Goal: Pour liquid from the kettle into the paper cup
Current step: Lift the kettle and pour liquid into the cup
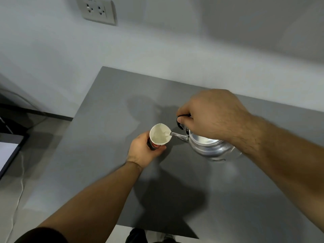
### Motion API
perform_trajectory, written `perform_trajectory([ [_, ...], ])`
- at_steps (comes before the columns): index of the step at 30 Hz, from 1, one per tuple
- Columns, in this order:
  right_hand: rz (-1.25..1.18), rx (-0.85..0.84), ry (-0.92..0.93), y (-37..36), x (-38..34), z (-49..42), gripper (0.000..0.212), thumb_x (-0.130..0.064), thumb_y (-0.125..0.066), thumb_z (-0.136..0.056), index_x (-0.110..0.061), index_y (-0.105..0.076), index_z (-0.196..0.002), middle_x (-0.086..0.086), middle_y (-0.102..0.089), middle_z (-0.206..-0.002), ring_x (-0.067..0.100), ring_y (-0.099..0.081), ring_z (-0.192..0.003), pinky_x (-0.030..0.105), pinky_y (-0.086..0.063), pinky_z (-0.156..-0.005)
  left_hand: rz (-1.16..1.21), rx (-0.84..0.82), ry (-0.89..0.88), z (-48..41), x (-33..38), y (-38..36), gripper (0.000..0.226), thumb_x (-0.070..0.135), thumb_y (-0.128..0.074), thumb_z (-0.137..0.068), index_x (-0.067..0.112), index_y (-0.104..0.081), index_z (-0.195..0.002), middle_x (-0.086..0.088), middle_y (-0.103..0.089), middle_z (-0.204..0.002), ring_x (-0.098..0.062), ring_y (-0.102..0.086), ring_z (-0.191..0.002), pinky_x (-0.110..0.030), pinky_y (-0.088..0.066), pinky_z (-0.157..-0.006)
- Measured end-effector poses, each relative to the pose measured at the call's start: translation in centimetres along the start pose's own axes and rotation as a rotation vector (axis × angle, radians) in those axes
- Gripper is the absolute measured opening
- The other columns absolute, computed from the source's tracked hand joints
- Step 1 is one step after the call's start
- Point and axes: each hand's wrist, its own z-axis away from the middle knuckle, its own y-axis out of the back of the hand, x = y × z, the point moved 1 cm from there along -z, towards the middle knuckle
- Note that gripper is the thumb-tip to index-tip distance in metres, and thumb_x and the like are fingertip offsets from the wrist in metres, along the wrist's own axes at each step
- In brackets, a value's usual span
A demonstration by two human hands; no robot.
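A paper cup (160,135) with a white inside and a red and dark outside stands near the middle of the grey table (108,95). My left hand (142,152) is wrapped around its side from the near left. A shiny metal kettle (210,146) is tilted to the left, its spout tip at the cup's right rim. My right hand (212,114) grips the kettle's dark handle from above and hides much of it. Liquid in the cup cannot be made out.
A wall with a double socket (98,10) rises behind the table. To the left are the floor, a white cable (19,195) and a dark-framed white panel (7,155). The table's left and near edges lie close by.
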Motion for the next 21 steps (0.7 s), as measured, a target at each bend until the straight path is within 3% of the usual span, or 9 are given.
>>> perform_trajectory([
  [6,0.067,0.063,0.034,-0.7,-0.3,-1.0,0.029,-0.044,-0.053,-0.1,-0.033,-0.08,-0.092,-0.007,-0.062,-0.067,0.021,-0.057,-0.069,0.025,-0.023,-0.054,-0.013,0.007,-0.015,-0.1,-0.1,-0.1,0.059,0.057,-0.085,-0.06,0.047,-0.06,-0.113,0.015,-0.074,-0.1,-0.009,-0.07,-0.091,-0.036,-0.06,-0.082],
  [8,-0.005,0.034,0.043,-1.8,-0.2,-1.9,0.031,-0.041,-0.052,-0.097,-0.029,-0.079,-0.087,-0.006,-0.063,-0.066,0.025,-0.062,-0.069,0.03,-0.04,-0.056,-0.022,0.005,-0.022,-0.2,-0.1,-0.1,0.06,0.057,-0.085,-0.06,0.048,-0.059,-0.113,0.015,-0.074,-0.099,-0.009,-0.069,-0.09,-0.036,-0.06,-0.081],
  [10,-0.119,-0.057,0.036,-2.8,-0.3,-2.9,0.031,-0.037,-0.053,-0.097,-0.024,-0.079,-0.087,0.001,-0.072,-0.075,0.031,-0.069,-0.075,0.046,-0.06,-0.071,-0.025,0.002,-0.016,-0.2,-0.2,-0.2,0.057,0.056,-0.086,-0.061,0.044,-0.063,-0.111,0.014,-0.074,-0.1,-0.01,-0.069,-0.091,-0.037,-0.06,-0.082],
  [15,-0.061,0.023,0.057,-4.8,0.4,-4.5,0.053,-0.054,-0.029,-0.079,-0.029,-0.075,-0.077,-0.006,-0.068,-0.063,0.028,-0.067,-0.061,0.047,-0.062,-0.066,-0.033,0.004,-0.017,-0.3,-0.4,-0.3,0.056,0.056,-0.086,-0.06,0.041,-0.064,-0.109,0.012,-0.074,-0.1,-0.012,-0.07,-0.09,-0.038,-0.06,-0.081],
  [21,-0.071,0.052,0.057,-7.0,1.2,-5.6,0.049,-0.054,-0.029,-0.075,-0.029,-0.071,-0.069,-0.007,-0.063,-0.057,0.028,-0.064,-0.055,0.048,-0.062,-0.06,-0.045,0.003,-0.014,-0.4,-0.5,-0.3,0.057,0.061,-0.083,-0.059,0.043,-0.064,-0.109,0.012,-0.073,-0.1,-0.012,-0.069,-0.092,-0.034,-0.059,-0.081],
])
